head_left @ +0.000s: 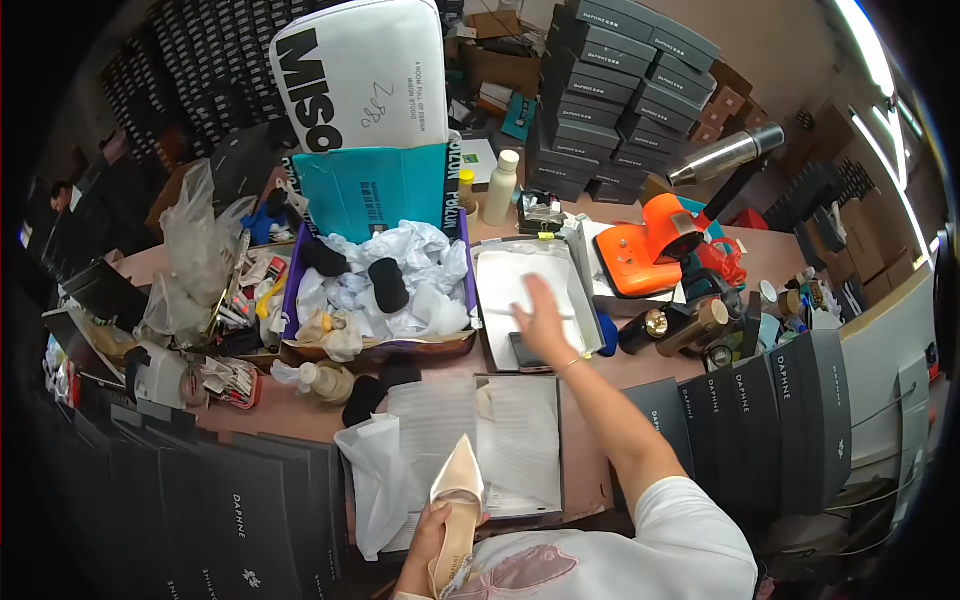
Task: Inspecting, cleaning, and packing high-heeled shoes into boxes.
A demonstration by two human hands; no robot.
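Note:
A cream pointed slingback shoe (pixel 459 478) with a sparkly strap is held upright, toe up, close to my body. My left hand (pixel 425 548) is closed around its side. Beyond it lies an open dark shoebox (pixel 562 452) lined with white tissue paper (pixel 520 430); a loose white sheet (pixel 378 470) hangs over its left side. My right hand (pixel 545 328) reaches over a shallow tray (pixel 490 335) holding white paper (pixel 500 280). Its fingers are stretched out, with nothing visible in them. A dark phone (pixel 527 352) lies in the tray beside that hand.
A purple-edged box (pixel 468 285) of crumpled tissue stands left of the tray. An orange heat-gun-like device (pixel 640 262) and bottles (pixel 708 316) are on the right. Dark shoeboxes (pixel 250 510) flank both sides, with more stacked (pixel 600 90) at the back. A cream bottle (pixel 500 190) stands behind the tray.

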